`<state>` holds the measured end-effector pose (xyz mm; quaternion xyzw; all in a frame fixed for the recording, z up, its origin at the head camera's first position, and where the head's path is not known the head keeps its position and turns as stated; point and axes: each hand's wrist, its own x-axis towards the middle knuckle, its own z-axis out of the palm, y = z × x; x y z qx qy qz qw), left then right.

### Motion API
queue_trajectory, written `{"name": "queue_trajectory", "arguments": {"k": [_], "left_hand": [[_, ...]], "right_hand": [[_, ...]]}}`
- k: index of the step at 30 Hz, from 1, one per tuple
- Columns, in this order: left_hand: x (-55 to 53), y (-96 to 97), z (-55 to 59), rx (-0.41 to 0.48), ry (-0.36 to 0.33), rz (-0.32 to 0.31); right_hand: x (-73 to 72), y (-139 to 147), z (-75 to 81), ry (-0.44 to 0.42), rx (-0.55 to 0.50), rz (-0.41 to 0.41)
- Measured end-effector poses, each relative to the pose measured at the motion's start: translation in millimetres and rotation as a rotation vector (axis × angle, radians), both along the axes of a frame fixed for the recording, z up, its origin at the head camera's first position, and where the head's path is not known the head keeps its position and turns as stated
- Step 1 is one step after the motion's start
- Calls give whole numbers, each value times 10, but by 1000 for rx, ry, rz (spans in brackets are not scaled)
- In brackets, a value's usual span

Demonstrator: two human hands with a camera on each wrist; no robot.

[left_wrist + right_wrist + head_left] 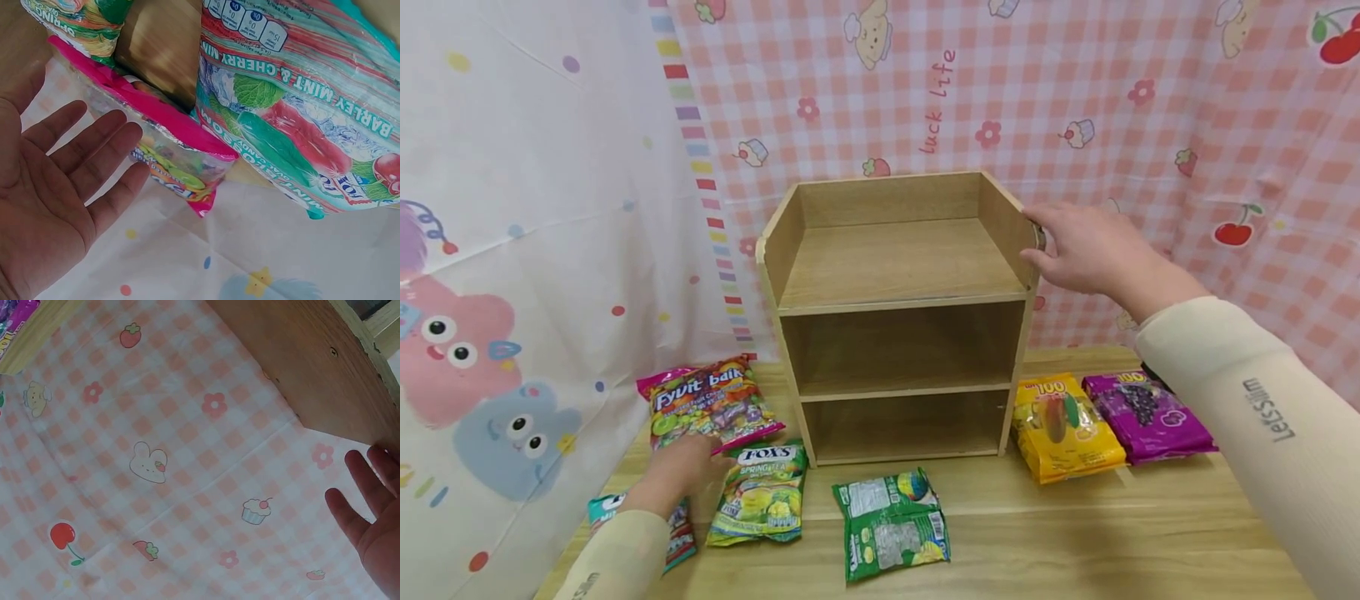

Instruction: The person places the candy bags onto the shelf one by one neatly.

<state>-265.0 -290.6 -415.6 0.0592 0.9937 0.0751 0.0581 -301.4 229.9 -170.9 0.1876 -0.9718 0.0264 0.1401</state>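
A small wooden shelf (910,304) with bare tiers stands on the table. My right hand (1086,250) is at the upper front edge of its right side panel (325,362), fingers extended and thumb apart; fingertips meet the panel's edge in the right wrist view. On the left, my left hand (677,475) hovers among candy bags, its palm bare and fingers loosely spread (69,169). Nearest to it lie the Fruit candy bag (711,404), the green Fox's Spring Tea bag (760,496) and the Barley Mint & Cherry Mint bag (294,119), which the left forearm partly covers in the head view.
A green bag (891,525) lies back side up before the shelf. Right of the shelf are a yellow mango candy bag (1063,429) and a purple grape one (1146,417). A pink checked cloth (1075,83) hangs behind, a white printed one (535,208) at left.
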Motion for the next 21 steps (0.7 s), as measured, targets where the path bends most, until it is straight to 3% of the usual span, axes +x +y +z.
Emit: {"name": "queue_trajectory", "arguments": {"k": [10,21], "left_hand": [[-10,29,-18,-6,-10,7],[-6,66,-22,7,-21,9]], "right_hand": [[-54,12,15,-29,-35,28],[-48,-23,-95,-19,-59,43]]}}
